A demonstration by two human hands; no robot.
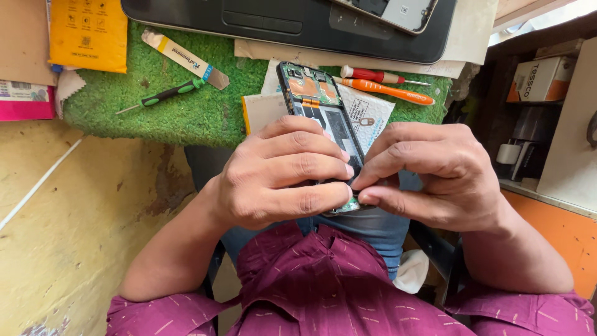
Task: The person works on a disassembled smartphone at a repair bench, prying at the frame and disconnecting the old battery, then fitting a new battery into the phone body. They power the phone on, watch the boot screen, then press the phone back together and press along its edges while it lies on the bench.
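Note:
An opened smartphone [318,102] with its back cover off shows green and orange circuit parts at its far end. My left hand [280,177] wraps around the phone's lower half. My right hand [429,171] pinches at the phone's near end, thumb and fingertips pressed against my left fingertips. The phone's lower part is hidden by both hands. It is held over my lap, just in front of a green grass-like mat [180,106].
On the mat lie a green-handled screwdriver [165,94], a metal scraper tool [183,57], orange and red screwdrivers [388,87] and white packets [367,115]. A black laptop [292,22] sits behind. A yellow packet [87,31] lies far left; shelves with boxes [541,81] stand right.

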